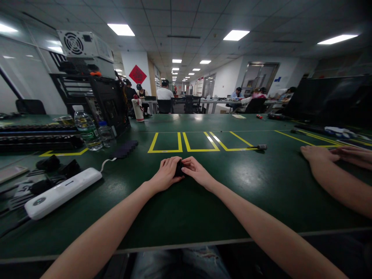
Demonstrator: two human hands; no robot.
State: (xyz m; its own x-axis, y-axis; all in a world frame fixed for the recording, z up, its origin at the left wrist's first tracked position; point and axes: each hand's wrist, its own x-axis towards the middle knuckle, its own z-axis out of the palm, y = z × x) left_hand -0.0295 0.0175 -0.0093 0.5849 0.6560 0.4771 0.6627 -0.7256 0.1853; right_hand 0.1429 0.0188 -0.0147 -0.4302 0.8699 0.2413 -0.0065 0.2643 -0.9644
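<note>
A small black object (179, 169) sits low over the green table (186, 209), between my two hands. My left hand (166, 173) wraps round its left side, with the fingers over the top and the thumb below. From the right, my right hand (197, 173) pinches it with curled fingertips. Most of the object is covered by the fingers, so its exact kind cannot be made out. Just beyond the hands, yellow tape outlines (165, 151) mark the tabletop.
At left lie a white elongated device (64, 193) with a cable and black parts (69, 168). Behind them stand a water bottle (87, 130) and an open computer case (109, 104). A small dark connector-like piece (261, 147) lies right of centre. Another person's forearm and hands (321, 157) rest at right.
</note>
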